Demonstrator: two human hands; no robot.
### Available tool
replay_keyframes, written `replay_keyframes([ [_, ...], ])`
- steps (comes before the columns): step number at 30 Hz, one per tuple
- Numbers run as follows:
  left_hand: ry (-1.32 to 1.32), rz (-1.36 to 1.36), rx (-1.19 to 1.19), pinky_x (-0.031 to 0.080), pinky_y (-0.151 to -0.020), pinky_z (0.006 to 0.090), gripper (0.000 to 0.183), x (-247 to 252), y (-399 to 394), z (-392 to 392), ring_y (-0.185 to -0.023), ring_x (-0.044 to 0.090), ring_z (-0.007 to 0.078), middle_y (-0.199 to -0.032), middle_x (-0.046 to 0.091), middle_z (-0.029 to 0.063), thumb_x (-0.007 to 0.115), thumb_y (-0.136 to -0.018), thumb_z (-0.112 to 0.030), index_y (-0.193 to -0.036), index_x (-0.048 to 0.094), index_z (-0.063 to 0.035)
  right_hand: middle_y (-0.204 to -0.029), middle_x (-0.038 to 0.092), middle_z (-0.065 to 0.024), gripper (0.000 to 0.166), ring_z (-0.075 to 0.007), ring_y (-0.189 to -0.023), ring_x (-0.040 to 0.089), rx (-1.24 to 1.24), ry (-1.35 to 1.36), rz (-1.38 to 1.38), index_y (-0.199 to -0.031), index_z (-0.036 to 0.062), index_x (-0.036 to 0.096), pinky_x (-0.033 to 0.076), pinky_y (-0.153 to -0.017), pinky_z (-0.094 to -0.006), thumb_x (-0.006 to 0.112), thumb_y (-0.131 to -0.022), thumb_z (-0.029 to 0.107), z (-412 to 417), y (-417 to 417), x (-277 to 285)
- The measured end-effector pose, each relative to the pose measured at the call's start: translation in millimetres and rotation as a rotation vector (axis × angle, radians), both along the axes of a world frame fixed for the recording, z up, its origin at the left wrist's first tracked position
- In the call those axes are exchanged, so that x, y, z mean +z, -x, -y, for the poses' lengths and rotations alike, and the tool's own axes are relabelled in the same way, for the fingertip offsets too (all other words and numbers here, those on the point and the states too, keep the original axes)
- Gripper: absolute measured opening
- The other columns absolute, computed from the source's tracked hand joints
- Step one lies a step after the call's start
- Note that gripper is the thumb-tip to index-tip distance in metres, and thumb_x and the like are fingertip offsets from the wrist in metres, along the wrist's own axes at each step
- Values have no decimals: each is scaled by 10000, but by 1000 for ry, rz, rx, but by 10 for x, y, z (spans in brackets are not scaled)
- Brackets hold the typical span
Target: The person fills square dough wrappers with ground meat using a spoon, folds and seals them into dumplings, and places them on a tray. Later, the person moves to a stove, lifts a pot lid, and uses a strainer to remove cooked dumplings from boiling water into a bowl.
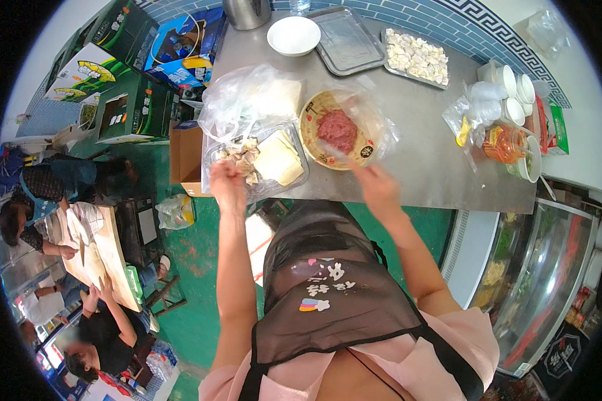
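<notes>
My right hand [379,190] grips a thin flat spreader [335,151], blurred, its tip over a patterned yellow bowl [308,145] of raw minced meat [338,130]. My left hand [228,185] is over the left edge of a clear plastic-lined tray [305,173], its fingers curled and blurred; whether it holds a wrapper cannot be told. On that tray lie a stack of square dough wrappers [280,158] and a heap of folded wontons [243,158]. Clear plastic film [368,113] hangs over the bowl's right side.
Behind are a plastic bag [251,97], white bowl [294,36], metal tray [348,42] and tray of wontons [416,57]. Cups [506,80] and a jar of orange-red food [504,144] stand right. Boxes [130,108] are left; people work at a wooden board [108,250].
</notes>
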State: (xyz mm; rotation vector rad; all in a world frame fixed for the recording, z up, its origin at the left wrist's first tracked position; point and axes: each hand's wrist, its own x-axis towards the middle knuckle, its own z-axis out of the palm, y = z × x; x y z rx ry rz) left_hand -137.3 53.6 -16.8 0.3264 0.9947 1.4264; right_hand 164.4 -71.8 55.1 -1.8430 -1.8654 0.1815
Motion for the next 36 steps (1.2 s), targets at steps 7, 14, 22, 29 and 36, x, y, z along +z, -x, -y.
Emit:
replay_keyframes([
  [7, -575, -1917, -325, 315, -928, 470, 309, 117, -366, 141, -1040, 458, 331, -1100, 524, 145, 646, -802, -210, -1046, 551, -46, -659, 583, -128, 299, -304, -616, 606, -71, 149, -66, -1105, 125, 656, 487, -563, -408, 573, -818, 102, 96, -7, -201],
  [14, -686, -1852, -712, 405, -820, 408, 239, -96, -613, 191, -921, 511, 288, -977, 545, 95, 659, -787, -184, -985, 603, -64, -794, 651, -156, 215, -321, -656, 619, -204, 106, -345, -1069, 99, 666, 487, -606, -408, 569, -884, 152, -8, -60, -322],
  [22, -649, -1442, -743, 467, -793, 382, 94, 33, -311, 165, -889, 571, 301, -959, 612, 104, 613, -832, -92, -892, 635, -22, -850, 664, -153, 234, -277, -674, 632, -300, 385, -898, -1109, 70, 656, 482, -594, -342, 560, -909, 146, 161, -9, -484],
  [29, -57, -195, -467, 470, -906, 393, 206, -244, -240, 131, -1079, 579, 250, -1254, 566, 143, 495, -924, -194, -1024, 585, -38, -679, 502, 20, 231, -81, -590, 440, -78, -65, -348, -1117, 51, 660, 372, -539, -230, 531, -943, 131, -80, -146, -742],
  [36, 30, 980, -280, 307, -1106, 457, 516, 98, -538, 299, -1313, 393, 303, -1400, 427, 173, 439, -939, -276, -1368, 375, 5, -828, 664, -123, 232, -174, -696, 631, -310, 458, -1143, -1100, 61, 665, 469, -617, -292, 530, -927, 136, 118, -235, -619],
])
